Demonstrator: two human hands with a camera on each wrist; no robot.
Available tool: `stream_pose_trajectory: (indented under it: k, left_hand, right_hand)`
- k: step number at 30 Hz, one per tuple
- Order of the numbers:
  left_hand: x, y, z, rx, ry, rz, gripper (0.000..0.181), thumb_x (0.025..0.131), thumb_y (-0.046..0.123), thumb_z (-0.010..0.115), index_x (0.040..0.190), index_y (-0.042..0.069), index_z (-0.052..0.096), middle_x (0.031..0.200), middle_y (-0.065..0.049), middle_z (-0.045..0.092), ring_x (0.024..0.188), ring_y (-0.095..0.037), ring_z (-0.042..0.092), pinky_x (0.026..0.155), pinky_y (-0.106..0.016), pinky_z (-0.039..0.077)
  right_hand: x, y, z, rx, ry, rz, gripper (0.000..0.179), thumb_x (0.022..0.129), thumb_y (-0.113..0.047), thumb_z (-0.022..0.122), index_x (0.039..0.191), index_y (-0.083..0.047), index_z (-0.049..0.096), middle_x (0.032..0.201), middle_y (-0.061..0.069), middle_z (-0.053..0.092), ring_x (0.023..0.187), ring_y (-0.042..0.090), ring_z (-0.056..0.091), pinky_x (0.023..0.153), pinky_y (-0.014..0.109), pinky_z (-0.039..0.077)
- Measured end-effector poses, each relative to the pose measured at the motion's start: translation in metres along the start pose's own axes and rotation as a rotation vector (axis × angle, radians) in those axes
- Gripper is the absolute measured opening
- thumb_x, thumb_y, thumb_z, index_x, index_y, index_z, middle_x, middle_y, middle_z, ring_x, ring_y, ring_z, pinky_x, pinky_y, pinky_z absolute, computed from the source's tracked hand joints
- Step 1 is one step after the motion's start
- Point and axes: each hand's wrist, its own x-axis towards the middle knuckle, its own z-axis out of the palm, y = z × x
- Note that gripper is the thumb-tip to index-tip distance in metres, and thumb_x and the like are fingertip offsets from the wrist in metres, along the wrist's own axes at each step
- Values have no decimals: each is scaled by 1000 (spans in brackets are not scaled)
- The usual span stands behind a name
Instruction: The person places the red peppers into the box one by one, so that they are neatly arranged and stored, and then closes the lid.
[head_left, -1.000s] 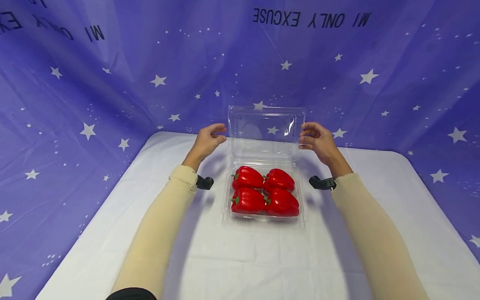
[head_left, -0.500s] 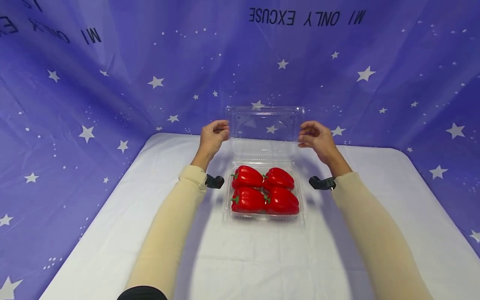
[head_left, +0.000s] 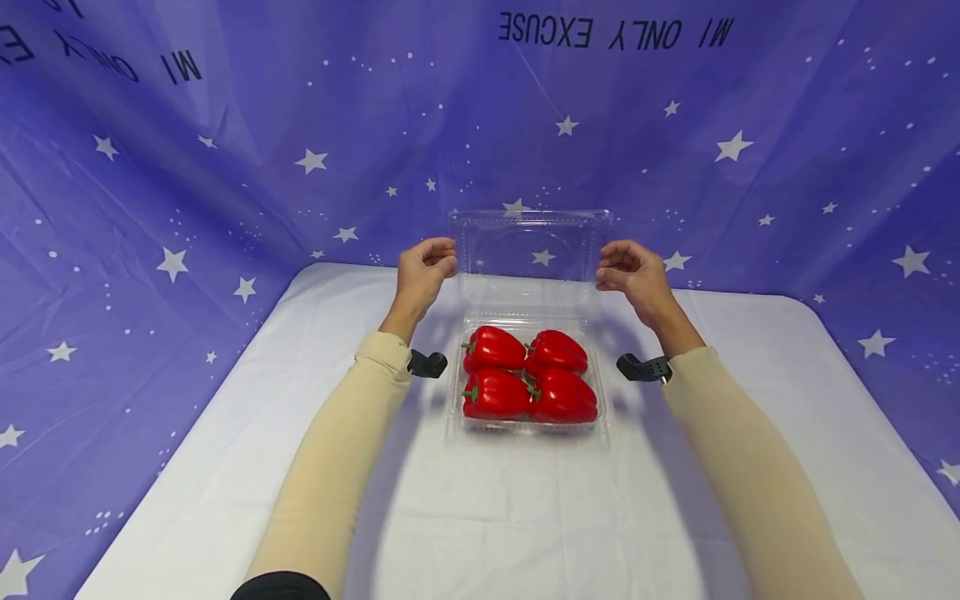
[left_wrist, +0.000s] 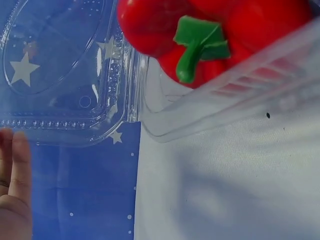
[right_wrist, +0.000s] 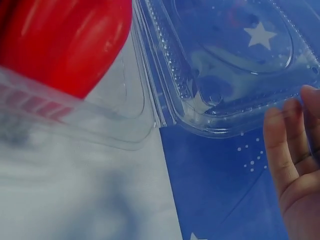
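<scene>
A clear plastic clamshell box (head_left: 453, 408) sits on the table, its lid (head_left: 525, 287) raised at the far side. Several red bell peppers (head_left: 495, 393) with green stems lie in its base. At the lid's left edge my left hand (head_left: 422, 271) pinches the rim between thumb and fingers. Opposite it, my right hand (head_left: 636, 273) pinches the right rim. Close up in the left wrist view, fingertips (left_wrist: 19, 140) meet the lid's edge. The right wrist view has fingers (right_wrist: 277, 145) against the lid's border, partly seen through the plastic.
White cloth covers the table (head_left: 517, 517). A purple star-printed curtain (head_left: 360, 108) hangs close behind the lid and along both sides. Dark wrist straps (head_left: 643, 367) stick out inward from both sleeves, on either side of the box.
My left hand has moved right to the lid's left edge, its thumb and fingers closing there. The right hand stays at the right edge. The lid and peppers barely differ.
</scene>
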Motion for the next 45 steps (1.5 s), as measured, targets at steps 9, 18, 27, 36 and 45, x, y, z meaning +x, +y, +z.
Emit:
stream_pose_trajectory:
  k: [9,18,27,36,45]
  left_hand:
    - [-8,5,4,39,8,31,28,91,-5,63,118,-8,65,95,-5,65,81,-4,62,80,-19,61]
    - [-32,29,-3,191,-51,30,29,101,23,57,112,-1,69,105,-21,69,99,-28,68,88,-30,62]
    - [-43,54,-18,288,-196,-74,60,102,51,43,118,-3,65,120,-20,66,110,-33,64,92,-46,61]
    - [-48,75,-24,435,-362,-259,78,97,69,31,127,4,61,133,-19,63,127,-33,54,101,-52,54]
    - [-51,78,-27,385,-420,-403,80,96,70,32,138,5,52,144,-21,55,133,-36,51,107,-53,50]
  right_hand:
    - [-15,-10,0,-305,30,-53,16,101,-8,54,106,7,57,83,-6,62,76,5,63,65,19,61]
    - [-38,-57,-1,-700,35,51,64,107,-48,30,109,3,69,95,10,71,77,6,65,68,19,58]
    - [-45,-87,2,-783,-61,282,89,97,-73,21,120,-2,70,108,13,76,81,8,69,70,27,60]
    - [-48,-94,-1,-694,-245,451,95,97,-73,14,136,2,56,132,26,62,90,11,72,76,31,63]
    - [-53,-96,1,-644,-303,510,91,97,-72,20,139,1,54,137,24,59,93,10,73,83,37,64]
